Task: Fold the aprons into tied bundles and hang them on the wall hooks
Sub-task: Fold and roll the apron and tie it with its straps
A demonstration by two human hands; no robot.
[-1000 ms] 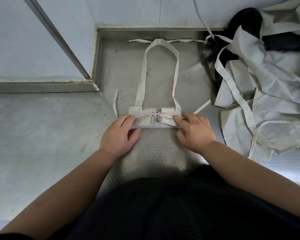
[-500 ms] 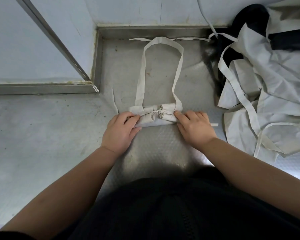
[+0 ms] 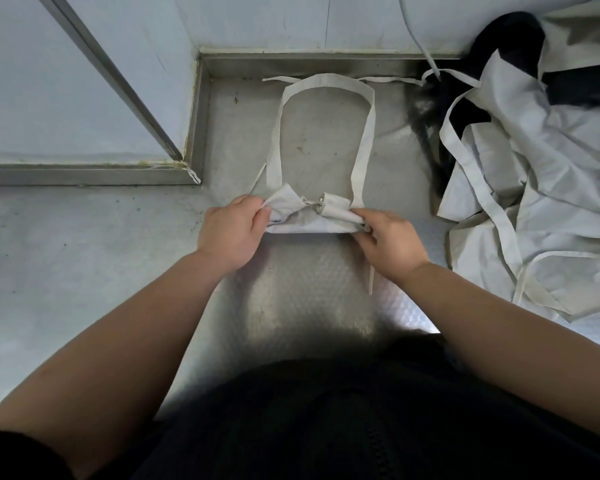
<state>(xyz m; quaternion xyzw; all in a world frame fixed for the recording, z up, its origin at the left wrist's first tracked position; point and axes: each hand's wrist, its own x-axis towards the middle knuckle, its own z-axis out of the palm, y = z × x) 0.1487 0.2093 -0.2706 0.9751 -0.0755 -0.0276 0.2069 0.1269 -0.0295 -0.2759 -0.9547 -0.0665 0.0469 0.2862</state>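
**Bundle lifted at both ends**

I see the rolled off-white cloth apron bundle (image 3: 312, 220), pressed flat a moment ago, now pinched up: left hand (image 3: 231, 232) fingers closed on its left end, right hand (image 3: 387, 244) fingers on its right. The neck loop (image 3: 326, 85) trails beyond my fingertips on the steel bench (image 3: 84, 258). Hanging looks next.

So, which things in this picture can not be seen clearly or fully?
Head view only:
- Ends of the folded apron: covered by the left hand and right hand.
- Small fastening on the tie: too small to identify.
- Pile of aprons: cut off by the right edge, so no count.
- Dark cloth within it: mostly buried.
- Wall hooks: outside the frame.
- Floor nearest the person: hidden by the body.
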